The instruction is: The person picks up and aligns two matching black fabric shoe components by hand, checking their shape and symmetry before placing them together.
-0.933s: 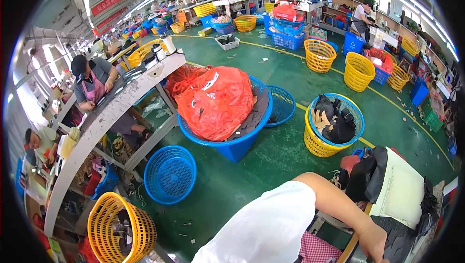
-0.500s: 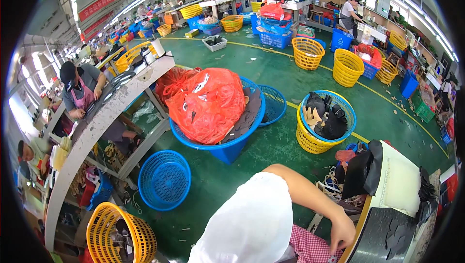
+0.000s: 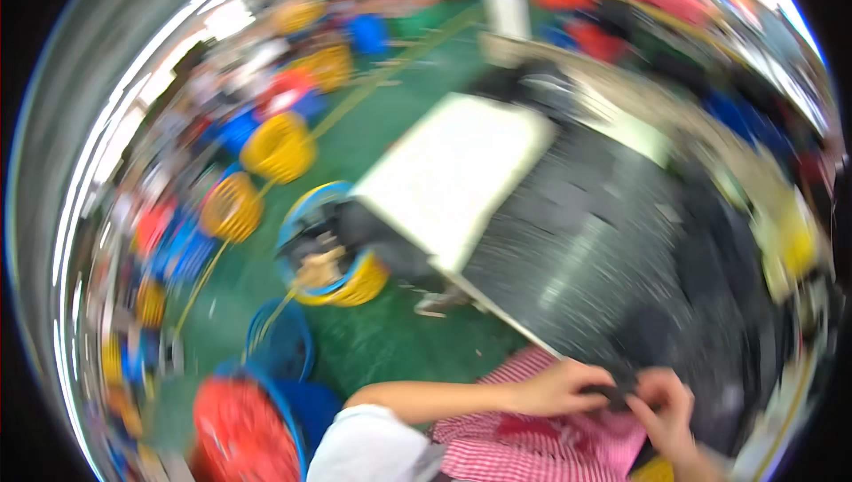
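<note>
Both hands meet at the near edge of a dark worktop [image 3: 568, 242], just above my pink checked apron [image 3: 506, 446]. My left hand [image 3: 564, 389] is closed, its fingertips pinching a small dark piece [image 3: 614, 393] that looks like cut shoe material. From the other side, my right hand [image 3: 666, 406] grips the same piece between thumb and fingers. Motion blur hides its exact shape. Beyond the hands, a pale cream slab [image 3: 457, 176] lies on the far left part of the worktop, with black sheets hanging over its left end.
Left of the worktop, a yellow basket [image 3: 364, 282] with a blue one inside holds dark and tan scraps. A blue tub with a red plastic bag [image 3: 244, 429] stands at the lower left. Dark material [image 3: 723, 260] heaps along the right side. More baskets line the green floor.
My view has swung right, bringing the worktop to the middle. Earlier only my left hand showed, low by the table edge; now both hands are together on a dark piece.
</note>
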{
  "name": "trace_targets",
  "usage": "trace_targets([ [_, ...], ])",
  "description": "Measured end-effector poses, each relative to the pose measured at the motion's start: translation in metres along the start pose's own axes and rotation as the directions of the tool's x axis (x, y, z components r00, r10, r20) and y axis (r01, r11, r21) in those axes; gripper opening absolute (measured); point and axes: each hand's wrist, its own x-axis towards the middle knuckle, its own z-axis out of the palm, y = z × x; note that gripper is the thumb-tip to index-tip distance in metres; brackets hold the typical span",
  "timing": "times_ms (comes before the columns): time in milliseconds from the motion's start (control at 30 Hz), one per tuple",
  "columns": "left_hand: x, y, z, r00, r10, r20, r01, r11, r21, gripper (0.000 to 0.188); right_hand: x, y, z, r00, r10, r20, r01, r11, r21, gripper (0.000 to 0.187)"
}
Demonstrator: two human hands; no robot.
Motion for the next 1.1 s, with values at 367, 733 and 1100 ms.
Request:
trace_targets([
  [367,0.068,0.023,-0.010,0.981,-0.083,-0.174,0.118,0.973,0.201,0.049,0.021,-0.008,-0.024,0.919,0.003,-0.395,-0.093,0.973,-0.209,0.015],
  [733,0.085,-0.005,-0.016,0.999,-0.022,-0.039,0.040,0.835,0.548,0.026,0.029,0.022,-0.014,0.964,-0.082,-0.253,-0.036,0.902,-0.431,0.013],
  [1100,0.073,0.008,-0.002,0.905,0.046,0.423,-0.362,0.608,0.707,0.076,0.097,0.060,-0.077,0.929,-0.322,-0.180,0.066,0.625,-0.778,0.039],
])
